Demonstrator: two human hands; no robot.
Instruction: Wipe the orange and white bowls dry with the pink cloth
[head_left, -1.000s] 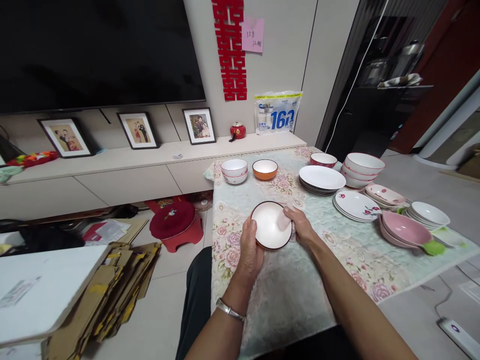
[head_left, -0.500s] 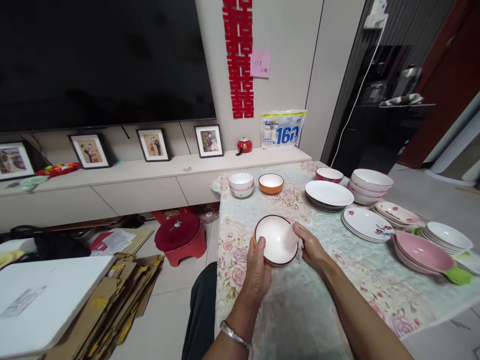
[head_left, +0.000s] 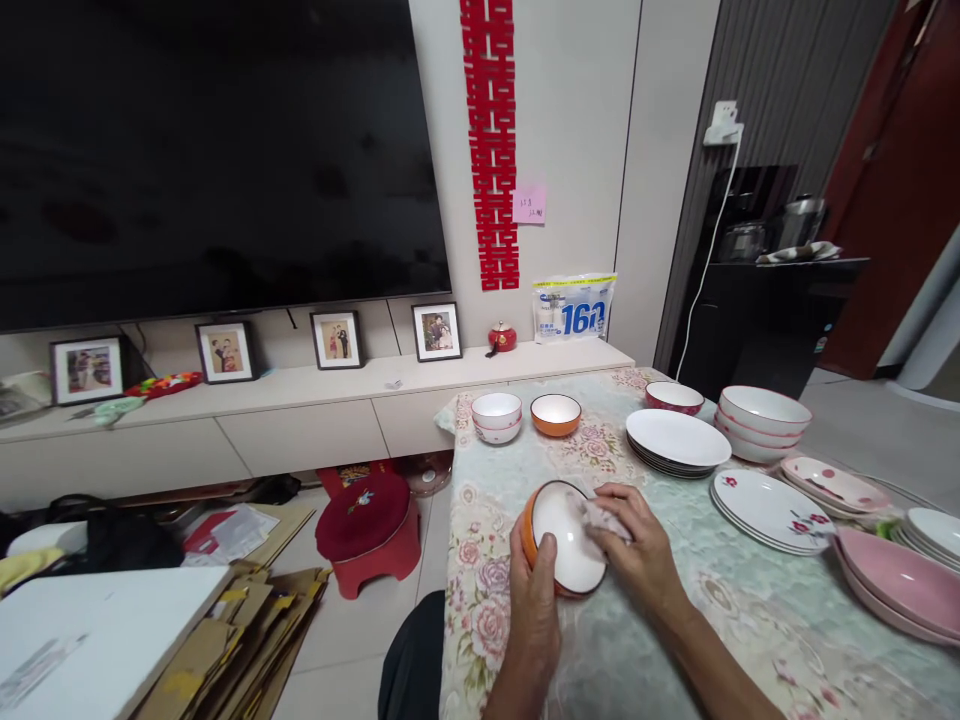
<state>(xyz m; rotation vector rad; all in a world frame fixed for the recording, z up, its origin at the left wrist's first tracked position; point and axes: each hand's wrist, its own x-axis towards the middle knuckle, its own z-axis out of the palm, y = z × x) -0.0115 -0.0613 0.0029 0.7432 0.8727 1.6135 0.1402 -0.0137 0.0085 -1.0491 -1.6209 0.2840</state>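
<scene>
My left hand (head_left: pixel 534 590) grips an orange bowl (head_left: pixel 566 545) with a white inside and dark rim, its thumb over the near edge. The bowl is tilted, its opening turned up and to the right. In my right hand (head_left: pixel 637 540) is a pale, crumpled cloth (head_left: pixel 600 518), pinched in the fingers and pressed against the bowl's inner right side. Beyond the hands, a matching orange bowl (head_left: pixel 556 415) stands beside two stacked white bowls (head_left: pixel 497 416) with pink rims.
On the flowered tablecloth (head_left: pixel 480 560), to the right, are stacked white plates (head_left: pixel 679 438), flowered plates (head_left: pixel 772 508), pink dishes (head_left: pixel 900 585), large white bowls (head_left: pixel 763 420) and a red bowl (head_left: pixel 674 397). A red stool (head_left: pixel 367 535) and flattened cardboard (head_left: pixel 247 640) are at left.
The bowl has tilted to the side in my left hand. My right hand has shifted from the outer edge to the inside with the cloth. The view has tipped upward and turned slightly left.
</scene>
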